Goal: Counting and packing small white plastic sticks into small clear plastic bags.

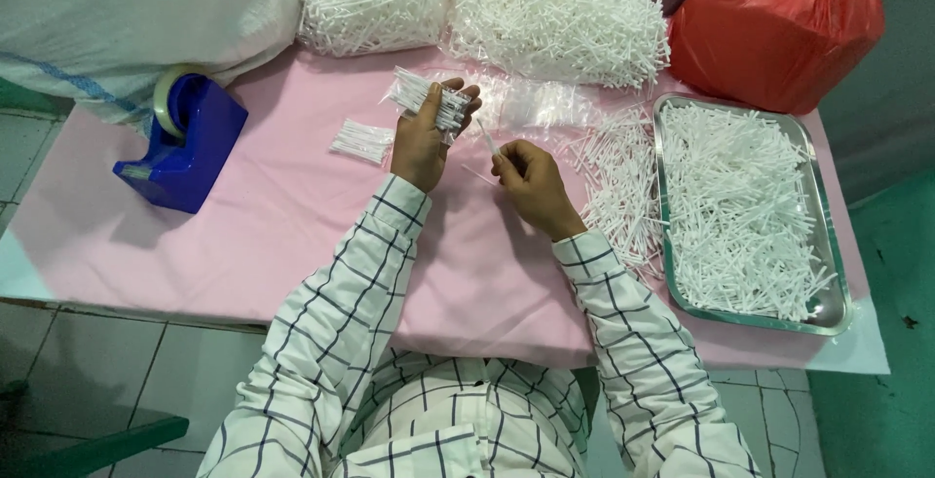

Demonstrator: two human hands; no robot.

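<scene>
Head view of a seated person in a checked shirt at a desk [292,235] covered with a pink cloth. The left hand [421,142] is raised over the middle of the desk, its fingers [458,108] closed around a bundle of white sticks [427,96] that fans out to the far left of the fist. The right hand [531,181], just right of the left and near it but apart, pinches a single white stick [485,135] between thumb and forefinger; the stick points up and to the far left, toward the bundle. A small packet of sticks [362,140] lies on the cloth just left of the left hand. At the right stands a metal tray [840,303] filled with loose sticks, and a scatter of loose sticks [618,186] lies between the tray and the right hand. Along the far edge rest two large clear bags of sticks [467,6], with flat clear sleeves [545,103] in front of them. A blue tape dispenser [185,142] sits at the left, a white sack [127,20] behind it, and a red plastic bag [774,30] at the far right.
</scene>
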